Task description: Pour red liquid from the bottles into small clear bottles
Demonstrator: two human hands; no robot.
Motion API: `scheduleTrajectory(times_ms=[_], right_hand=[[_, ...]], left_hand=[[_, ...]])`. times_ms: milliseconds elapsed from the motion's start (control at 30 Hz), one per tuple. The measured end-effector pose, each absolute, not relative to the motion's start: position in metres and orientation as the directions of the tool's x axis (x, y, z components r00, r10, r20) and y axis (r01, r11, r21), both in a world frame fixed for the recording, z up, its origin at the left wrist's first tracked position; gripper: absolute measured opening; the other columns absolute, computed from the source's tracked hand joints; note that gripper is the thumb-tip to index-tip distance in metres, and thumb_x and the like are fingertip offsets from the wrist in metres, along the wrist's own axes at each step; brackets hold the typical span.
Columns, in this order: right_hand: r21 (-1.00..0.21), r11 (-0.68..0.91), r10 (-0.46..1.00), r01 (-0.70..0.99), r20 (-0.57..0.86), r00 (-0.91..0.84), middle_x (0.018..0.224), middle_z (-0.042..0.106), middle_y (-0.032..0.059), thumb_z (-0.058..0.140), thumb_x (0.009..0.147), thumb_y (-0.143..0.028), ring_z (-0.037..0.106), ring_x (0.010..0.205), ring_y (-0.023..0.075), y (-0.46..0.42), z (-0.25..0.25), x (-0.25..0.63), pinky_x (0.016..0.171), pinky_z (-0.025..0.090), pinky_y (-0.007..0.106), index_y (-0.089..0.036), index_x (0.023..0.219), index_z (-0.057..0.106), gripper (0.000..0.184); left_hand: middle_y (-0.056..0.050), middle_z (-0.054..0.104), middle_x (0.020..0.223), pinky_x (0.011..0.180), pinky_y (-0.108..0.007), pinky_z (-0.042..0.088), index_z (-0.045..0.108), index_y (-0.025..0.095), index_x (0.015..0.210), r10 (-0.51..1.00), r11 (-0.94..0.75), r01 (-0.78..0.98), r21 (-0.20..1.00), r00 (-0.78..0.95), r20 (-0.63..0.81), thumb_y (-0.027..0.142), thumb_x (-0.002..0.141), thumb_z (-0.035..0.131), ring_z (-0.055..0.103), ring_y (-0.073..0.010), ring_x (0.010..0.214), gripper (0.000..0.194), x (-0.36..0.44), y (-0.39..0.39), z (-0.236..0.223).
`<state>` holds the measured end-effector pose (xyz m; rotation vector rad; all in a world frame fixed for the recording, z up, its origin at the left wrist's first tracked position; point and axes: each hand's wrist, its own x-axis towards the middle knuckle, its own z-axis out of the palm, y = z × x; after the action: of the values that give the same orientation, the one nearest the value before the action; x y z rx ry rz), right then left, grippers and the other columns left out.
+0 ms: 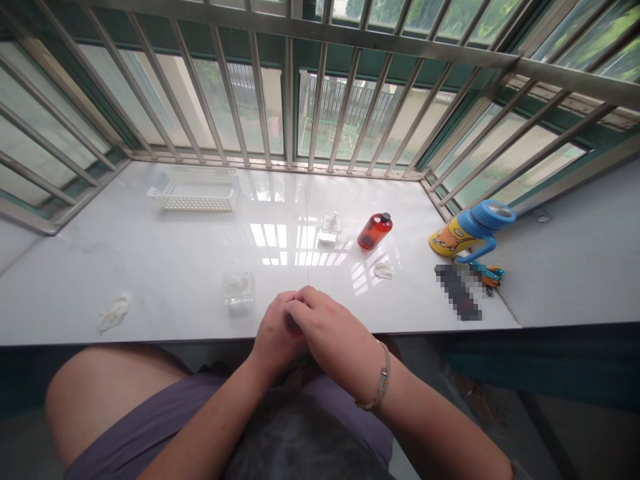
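At the counter (170, 267) edge, left hand (277, 330) and right hand (333, 333) press together around a dark thing (293, 325). The flask (457, 232) shows a cartoon, any lettering too small to read.

We see a glossy white counter (175, 267) filling a windowed bay, a thin seam running across it from near to far. Beyond its far edge stand metal bars (289, 100) — upright rods under a thick rail (380, 43) — with green-framed windows (345, 120) behind them. More barred panes angle in at left and right. Through the glass we make out greenery, a pale wall and a slatted fence (363, 100). Daylight throws bright window reflections (273, 243) on the surface. At right rises a plain whitish side wall (580, 247); below the near edge, the floor (430, 427) lies dim.
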<state>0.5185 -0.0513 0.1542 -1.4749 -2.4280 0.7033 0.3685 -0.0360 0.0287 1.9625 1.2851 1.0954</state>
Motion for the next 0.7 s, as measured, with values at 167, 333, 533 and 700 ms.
scheduleTrajectory(times_ms=[167, 333, 533, 700], right_hand=[[-0.595, 0.336, 0.935, 0.73, 0.117, -0.334, 0.108, 0.066, 0.006, 0.059, 0.101, -0.009, 0.065, 0.096, 0.0205, -0.047, 0.15, 0.541, 0.087, 0.057, 0.036, -0.021, 0.113, 0.065, 0.018], [-0.664, 0.079, 0.982, 0.744, 0.181, 0.057, 0.112, 0.073, 0.0048, 0.061, 0.102, -0.028, 0.067, 0.085, 0.018, -0.036, 0.092, 0.613, 0.082, 0.057, 0.034, -0.025, 0.123, 0.07, 0.024], [-0.581, -0.289, 0.897, 0.76, 0.114, 0.428, 0.1, 0.078, 0.0074, 0.06, 0.095, -0.051, 0.071, 0.084, 0.0237, -0.045, 0.004, 0.716, 0.079, 0.055, 0.038, -0.023, 0.106, 0.073, 0.033], [-0.504, -0.344, 0.853, 0.792, 0.185, 0.488, 0.095, 0.078, 0.0117, 0.059, 0.091, -0.053, 0.068, 0.09, 0.0301, -0.063, -0.023, 0.75, 0.085, 0.053, 0.044, -0.023, 0.091, 0.07, 0.032]], left_hand=[[-0.005, 0.072, 0.119, 0.097, -0.042, 0.061, 0.06, 0.027, 0.127, 0.937, -0.347, 0.441, 0.828, 0.209, 0.281, 0.025, 0.083, 0.083, 0.073, -0.0258, 0.106, 0.05, 0.367, -0.037, 0.027], [-0.008, 0.07, 0.128, 0.106, -0.045, 0.059, 0.058, 0.027, 0.133, 0.926, -0.374, 0.445, 0.814, 0.232, 0.299, 0.032, 0.084, 0.089, 0.071, -0.028, 0.118, 0.058, 0.364, -0.037, 0.027], [-0.007, 0.071, 0.127, 0.104, -0.044, 0.06, 0.058, 0.027, 0.132, 0.926, -0.375, 0.447, 0.812, 0.227, 0.302, 0.03, 0.083, 0.089, 0.072, -0.0275, 0.115, 0.058, 0.364, -0.037, 0.026], [-0.007, 0.071, 0.126, 0.104, -0.044, 0.06, 0.059, 0.028, 0.133, 0.925, -0.377, 0.447, 0.811, 0.224, 0.306, 0.03, 0.084, 0.088, 0.072, -0.0276, 0.116, 0.057, 0.365, -0.037, 0.027]])
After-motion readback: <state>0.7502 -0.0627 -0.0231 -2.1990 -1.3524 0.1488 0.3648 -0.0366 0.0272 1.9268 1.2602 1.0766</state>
